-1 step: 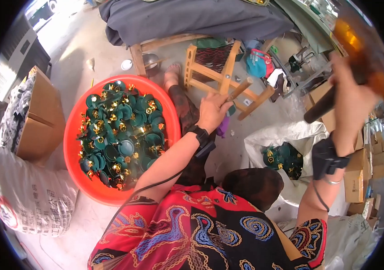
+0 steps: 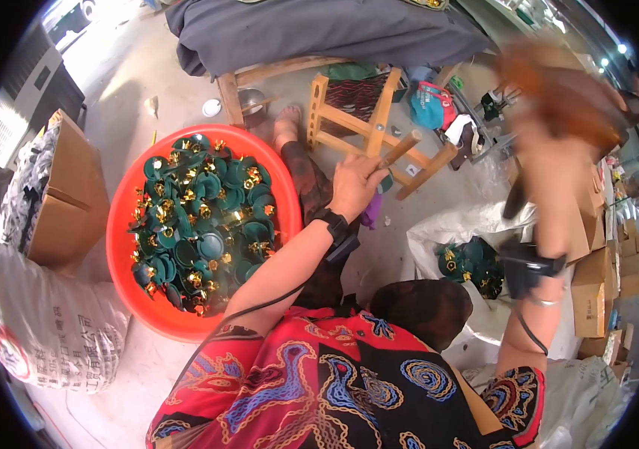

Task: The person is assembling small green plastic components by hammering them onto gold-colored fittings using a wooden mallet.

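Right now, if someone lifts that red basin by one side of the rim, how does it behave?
The red basin looks like thin plastic, so the rim would probably flex. It is piled with small green and gold pieces, so likely heavy for its size. Those pieces lie loose and would probably slide to the low side when tilted.

Big red tub (image 2: pixel 126 224) of green and gold caps sits on my left, cardboard box (image 2: pixel 65 202) and a white sack (image 2: pixel 43 322) beside it, more boxes (image 2: pixel 596 288) stacked on my right.
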The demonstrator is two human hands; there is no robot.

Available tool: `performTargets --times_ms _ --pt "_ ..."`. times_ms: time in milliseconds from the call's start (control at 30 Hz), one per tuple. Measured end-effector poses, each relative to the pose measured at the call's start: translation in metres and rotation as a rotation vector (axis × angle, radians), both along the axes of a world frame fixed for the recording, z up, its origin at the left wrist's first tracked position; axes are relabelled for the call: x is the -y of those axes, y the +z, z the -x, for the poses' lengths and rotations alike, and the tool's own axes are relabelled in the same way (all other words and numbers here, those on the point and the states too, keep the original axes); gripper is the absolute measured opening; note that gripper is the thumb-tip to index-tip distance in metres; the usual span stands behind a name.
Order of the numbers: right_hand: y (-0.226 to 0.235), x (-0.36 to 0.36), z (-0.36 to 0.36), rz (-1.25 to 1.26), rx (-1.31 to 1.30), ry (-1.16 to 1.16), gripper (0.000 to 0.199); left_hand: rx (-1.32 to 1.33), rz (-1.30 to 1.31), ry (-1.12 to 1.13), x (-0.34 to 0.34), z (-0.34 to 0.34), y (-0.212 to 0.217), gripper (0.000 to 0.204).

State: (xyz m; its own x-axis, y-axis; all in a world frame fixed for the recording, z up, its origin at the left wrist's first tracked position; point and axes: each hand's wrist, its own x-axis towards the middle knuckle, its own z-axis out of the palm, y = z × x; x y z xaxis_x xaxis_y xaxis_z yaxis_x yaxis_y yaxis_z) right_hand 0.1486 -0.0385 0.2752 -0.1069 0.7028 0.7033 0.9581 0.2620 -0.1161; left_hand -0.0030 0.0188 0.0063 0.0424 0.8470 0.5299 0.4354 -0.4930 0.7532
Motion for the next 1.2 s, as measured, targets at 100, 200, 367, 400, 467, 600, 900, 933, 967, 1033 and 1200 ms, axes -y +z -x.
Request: performTargets --times_ms 100,200,367,400,467,600,900,933,967,1033,1200 --pt "-0.067 -0.034 -0.025 0.272 -0.303 0.133 0.02 0.006 -0.038 -0.038 0.001 -0.002 -0.01 0.019" --pt "-0.053 -0.022 -0.015 0.321 -0.259 0.206 0.025 -0.024 -0.025 -0.009 0.002 0.006 -0.006 0.018" --pt "-0.112 -0.035 0.015 0.322 -0.449 0.242 0.024 -0.045 -0.044 -0.032 0.005 0.002 0.004 0.018" --pt "-0.123 -0.038 0.02 0.307 -0.459 0.231 0.024 -0.054 -0.056 -0.047 0.004 0.001 0.005 0.018" --pt "-0.136 -0.048 0.029 0.218 -0.284 0.181 0.023 -0.091 -0.034 -0.071 0.0 0.0 0.004 0.021" --pt "-0.126 -0.026 0.021 0.213 -0.371 0.062 0.023 -0.036 -0.088 -0.131 0.007 -0.003 0.01 0.027" --pt "-0.031 0.073 -0.005 -0.275 -0.133 0.093 0.029 0.199 -0.071 -0.531 0.056 -0.12 0.044 0.056" --pt "-0.036 0.081 0.001 -0.29 -0.11 0.028 0.03 0.226 -0.135 -0.506 0.065 -0.132 0.047 0.052" --pt "-0.041 0.085 0.006 -0.306 -0.088 -0.037 0.03 0.222 -0.124 -0.482 0.062 -0.125 0.041 0.052" --pt "-0.058 0.076 0.008 -0.27 -0.217 0.056 0.031 0.074 -0.142 -0.538 0.058 -0.102 0.027 0.04" --pt "-0.095 0.054 0.009 -0.194 -0.361 0.149 0.033 -0.175 -0.065 0.048 0.042 0.069 -0.029 0.016"
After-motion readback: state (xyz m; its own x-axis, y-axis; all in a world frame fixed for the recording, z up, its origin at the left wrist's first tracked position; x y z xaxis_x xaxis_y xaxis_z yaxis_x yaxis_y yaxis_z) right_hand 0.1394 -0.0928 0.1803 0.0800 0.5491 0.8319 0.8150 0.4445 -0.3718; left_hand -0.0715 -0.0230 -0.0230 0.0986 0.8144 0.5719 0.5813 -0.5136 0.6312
